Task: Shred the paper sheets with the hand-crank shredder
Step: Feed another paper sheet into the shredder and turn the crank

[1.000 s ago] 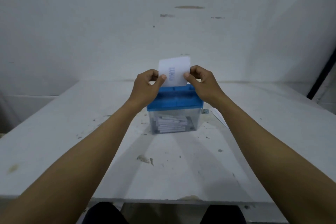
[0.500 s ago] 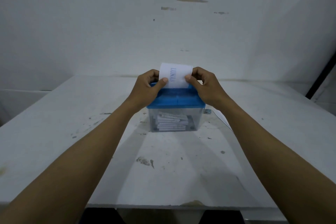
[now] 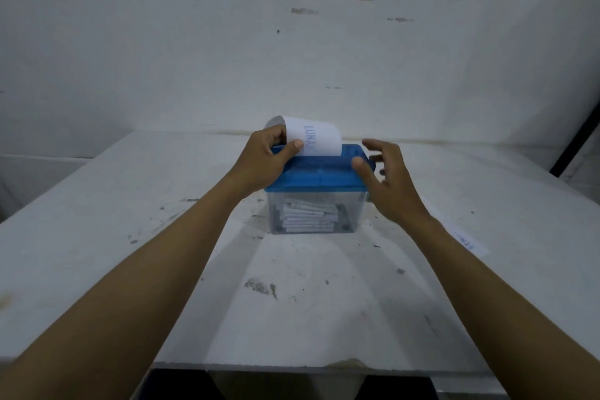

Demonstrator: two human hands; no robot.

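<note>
Fingers first: the left hand (image 3: 263,159) pinches the left edge of a curled white paper sheet (image 3: 319,140) between thumb and forefinger, while the right hand (image 3: 388,180) hangs spread and empty beside the shredder's right end, holding nothing.

Working from the largest thing down, a scuffed white table (image 3: 130,237) carries everything. Near its middle sits the small hand-crank shredder with a blue plastic lid and a clear plastic bin (image 3: 316,187). Through the bin wall a stack of white paper strips (image 3: 308,216) shows, filling a good share of it. The sheet stands upright in the slot on the lid, its top curling back away from the camera, with pale blue lettering on its face. To the right of the shredder, another white sheet (image 3: 464,237) lies flat on the table, partly under the right forearm. The crank itself is hidden behind the right hand, so I cannot tell its position.

As for handling, the sheet looks thin, light and floppy; it will likely buckle if pushed from the top, so a light pinch at the side edge low near the slot seems the sound grip. The shredder appears light enough to skid, so I judge the lid needs steadying while the right hand takes the crank at that end.
</note>
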